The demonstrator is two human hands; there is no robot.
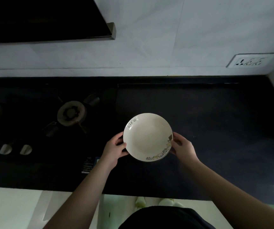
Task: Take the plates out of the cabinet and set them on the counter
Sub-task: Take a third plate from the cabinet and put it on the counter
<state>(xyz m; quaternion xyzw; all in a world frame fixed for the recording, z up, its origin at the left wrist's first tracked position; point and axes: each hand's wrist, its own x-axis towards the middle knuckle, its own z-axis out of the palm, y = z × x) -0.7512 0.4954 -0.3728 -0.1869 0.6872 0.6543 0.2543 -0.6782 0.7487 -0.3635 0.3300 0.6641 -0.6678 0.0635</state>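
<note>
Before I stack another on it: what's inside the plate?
Nothing lies in the plate; only printed rim decoration shows. Both hands' fingers hold its edges. Its underside is hidden.

round cream plate [147, 136], "life" lettering + small drawings on rim, face up, level, above dark counter [215, 121], near its front edge

A gas hob [50, 123] with two burners is set into the bench's left half, two knobs [15, 149] near its front edge. A wall socket [250, 61] sits above the back right corner, a range hood [47, 19] above the back left.
</note>
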